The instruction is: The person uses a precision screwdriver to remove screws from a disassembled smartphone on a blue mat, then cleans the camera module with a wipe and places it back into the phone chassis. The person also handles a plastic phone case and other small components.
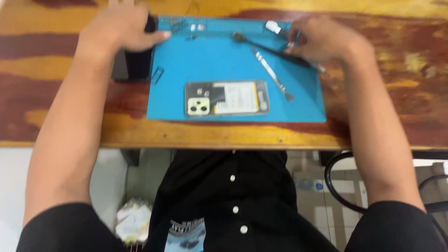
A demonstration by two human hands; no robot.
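Right hand (322, 39) fingers clamped on thin black tool (275, 50), light, stiff, probably slippery (grip mid-shaft). Left hand (119, 28) flat, fingers together, on dark slab (133, 65). Opened phone (227, 98) looks fragile: hold by edges.

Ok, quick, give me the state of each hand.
Left hand: laid flat, fingers extended, on a black object; not gripping.
Right hand: fingers curled at the black tool; grip blurred, cannot tell.

Left hand (122, 27): motion-blurred, fingertips clipped by the top edge, grip unreadable.
Dark block (133, 65): mostly covered by that hand, kind unclear.
Right hand (324, 39): smeared, fingers hide the black tool's (275, 52) end.
Opened phone (227, 98): inner parts too soft to tell.
Worktop (56, 93): far edge cut off.
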